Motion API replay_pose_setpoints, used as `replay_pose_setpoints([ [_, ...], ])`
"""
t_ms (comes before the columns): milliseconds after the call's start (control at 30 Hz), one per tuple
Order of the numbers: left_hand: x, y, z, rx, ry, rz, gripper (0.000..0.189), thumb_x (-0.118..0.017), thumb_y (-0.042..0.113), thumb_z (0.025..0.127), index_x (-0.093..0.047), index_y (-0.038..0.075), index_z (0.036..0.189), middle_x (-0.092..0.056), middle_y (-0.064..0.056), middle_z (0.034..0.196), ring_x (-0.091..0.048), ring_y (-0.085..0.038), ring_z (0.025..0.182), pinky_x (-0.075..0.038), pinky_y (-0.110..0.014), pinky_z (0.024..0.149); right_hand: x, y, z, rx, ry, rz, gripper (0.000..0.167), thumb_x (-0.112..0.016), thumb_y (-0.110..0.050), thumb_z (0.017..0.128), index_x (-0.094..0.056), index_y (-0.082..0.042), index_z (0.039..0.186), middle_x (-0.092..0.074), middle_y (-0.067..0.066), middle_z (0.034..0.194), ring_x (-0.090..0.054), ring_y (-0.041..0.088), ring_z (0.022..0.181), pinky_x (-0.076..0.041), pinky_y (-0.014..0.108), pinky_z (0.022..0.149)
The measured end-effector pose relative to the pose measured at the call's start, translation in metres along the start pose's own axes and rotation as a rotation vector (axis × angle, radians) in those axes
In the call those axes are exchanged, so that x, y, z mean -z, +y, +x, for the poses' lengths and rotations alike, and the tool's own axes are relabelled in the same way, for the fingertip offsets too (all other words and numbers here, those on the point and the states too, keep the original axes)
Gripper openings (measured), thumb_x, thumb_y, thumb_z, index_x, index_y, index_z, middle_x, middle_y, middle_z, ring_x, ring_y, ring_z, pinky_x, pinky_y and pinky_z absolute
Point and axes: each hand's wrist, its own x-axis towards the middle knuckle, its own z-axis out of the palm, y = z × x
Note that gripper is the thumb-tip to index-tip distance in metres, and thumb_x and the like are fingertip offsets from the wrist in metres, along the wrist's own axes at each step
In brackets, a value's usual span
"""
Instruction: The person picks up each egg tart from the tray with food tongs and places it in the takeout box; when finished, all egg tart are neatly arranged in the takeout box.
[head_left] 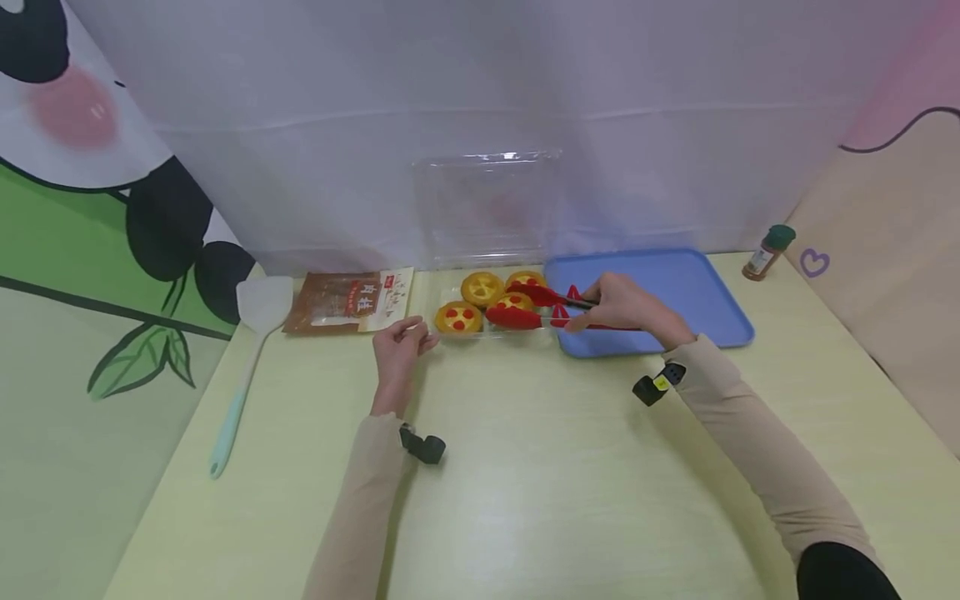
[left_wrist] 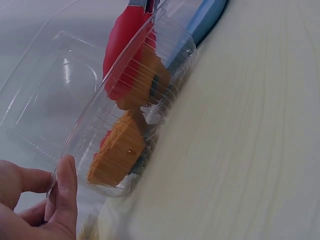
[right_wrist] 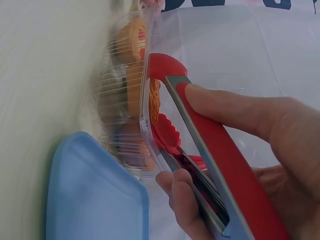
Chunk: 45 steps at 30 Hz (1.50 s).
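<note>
My left hand point(head_left: 398, 354) pinches the near-left rim of a clear plastic container point(left_wrist: 86, 119) between thumb and fingers. Inside sit several small round golden pastries point(head_left: 459, 317), some dotted with red on top. The right hand point(head_left: 626, 307) grips a pair of red and metal tongs point(right_wrist: 220, 155), thumb on one arm and fingers round the other. Their scalloped red tips point(head_left: 513, 317) reach into the container's right side, spread on either side of the front right pastry point(head_left: 517, 301). The tips partly hide that pastry in the head view. Behind, the hinged clear lid point(head_left: 487, 204) stands raised.
A blue tray point(head_left: 720, 312) lies right of the container. To the left are a brown and cream packet point(head_left: 330, 304) and a white spatula point(head_left: 264, 304) with a mint handle. A small green-capped bottle point(head_left: 767, 252) stands back right. A curtain hangs behind the table.
</note>
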Motion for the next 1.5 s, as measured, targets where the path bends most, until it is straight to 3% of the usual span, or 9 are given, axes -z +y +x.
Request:
replay_pose_setpoints([
  [133, -0.001, 0.000, 0.000, -0.006, 0.000, -0.006, 0.032, -0.059, 0.001, 0.095, -0.058, -0.011, 0.124, -0.059, -0.008, 0.081, -0.067, -0.007, 0.062, -0.061, -0.020, 0.072, 0.000, 0.001, -0.001, -0.008, 0.003, 0.005, 0.030, -0.082, -0.032, 0.078, -0.066, -0.008, 0.071, -0.019, -0.005, 0.054, -0.014, 0.011, 0.051, -0.012, 0.024, 0.048],
  [300, -0.002, -0.001, 0.000, -0.003, 0.001, 0.002, 0.032, -0.060, 0.002, 0.095, -0.059, -0.011, 0.124, -0.059, -0.007, 0.080, -0.068, -0.006, 0.062, -0.061, -0.020, 0.072, -0.001, 0.002, -0.004, -0.008, 0.016, 0.012, 0.045, -0.082, -0.032, 0.077, -0.045, -0.014, 0.059, -0.018, -0.004, 0.055, -0.014, 0.011, 0.052, -0.012, 0.024, 0.049],
  [400, -0.003, -0.001, 0.000, -0.005, -0.006, 0.000, 0.032, -0.060, 0.001, 0.095, -0.058, -0.011, 0.124, -0.059, -0.008, 0.081, -0.068, -0.006, 0.062, -0.061, -0.020, 0.071, -0.001, 0.003, -0.007, -0.018, 0.022, 0.025, 0.038, -0.082, -0.030, 0.077, -0.052, -0.013, 0.062, -0.019, -0.004, 0.055, -0.014, 0.012, 0.052, -0.012, 0.025, 0.049],
  [567, -0.005, 0.000, 0.000, -0.011, -0.016, 0.007, 0.032, -0.059, 0.001, 0.095, -0.058, -0.011, 0.124, -0.059, -0.009, 0.082, -0.068, -0.006, 0.062, -0.061, -0.019, 0.070, -0.004, 0.007, -0.012, -0.037, 0.039, 0.040, 0.034, -0.082, -0.031, 0.078, -0.072, -0.002, 0.093, -0.026, -0.005, 0.053, -0.017, 0.011, 0.051, -0.015, 0.025, 0.047],
  [767, -0.004, -0.002, 0.002, 0.003, -0.021, 0.002, 0.033, -0.059, 0.002, 0.095, -0.057, -0.011, 0.125, -0.061, -0.016, 0.090, -0.068, -0.007, 0.063, -0.061, -0.020, 0.071, -0.011, 0.022, -0.024, 0.008, 0.080, 0.107, 0.038, -0.080, -0.039, 0.080, -0.066, -0.004, 0.088, -0.029, -0.005, 0.055, -0.021, 0.013, 0.053, -0.019, 0.027, 0.048],
  [900, -0.003, -0.002, 0.003, -0.004, -0.023, -0.016, 0.032, -0.059, 0.001, 0.095, -0.057, -0.012, 0.124, -0.060, -0.013, 0.086, -0.068, -0.007, 0.062, -0.061, -0.021, 0.071, -0.011, 0.037, -0.039, 0.014, 0.138, 0.117, 0.042, -0.078, -0.042, 0.080, -0.060, -0.005, 0.086, -0.032, -0.003, 0.057, -0.028, 0.014, 0.056, -0.025, 0.028, 0.051],
  [1133, 0.000, 0.000, 0.002, -0.023, -0.020, -0.019, 0.031, -0.059, 0.001, 0.095, -0.058, -0.013, 0.123, -0.060, -0.008, 0.082, -0.068, -0.007, 0.064, -0.062, -0.024, 0.075, -0.001, 0.073, -0.075, -0.063, 0.245, 0.127, 0.047, -0.075, -0.044, 0.083, -0.065, -0.007, 0.110, -0.051, 0.005, 0.074, -0.043, 0.019, 0.072, -0.033, 0.029, 0.057],
  [1300, 0.004, 0.004, 0.001, -0.019, -0.006, -0.004, 0.032, -0.060, 0.003, 0.095, -0.058, -0.011, 0.124, -0.062, -0.012, 0.089, -0.067, -0.007, 0.064, -0.062, -0.024, 0.075, 0.011, 0.108, -0.105, -0.140, 0.334, 0.031, 0.048, -0.073, -0.050, 0.084, -0.061, -0.005, 0.095, -0.042, 0.004, 0.068, -0.039, 0.019, 0.068, -0.027, 0.029, 0.051],
  [1500, 0.003, 0.006, 0.001, -0.017, -0.012, -0.007, 0.033, -0.060, 0.003, 0.095, -0.057, -0.012, 0.124, -0.059, -0.005, 0.079, -0.067, -0.006, 0.063, -0.061, -0.021, 0.073, 0.029, 0.155, -0.144, -0.290, 0.403, -0.014, 0.058, -0.067, -0.054, 0.086, -0.059, 0.000, 0.107, -0.034, 0.005, 0.072, -0.037, 0.021, 0.072, -0.025, 0.030, 0.050],
])
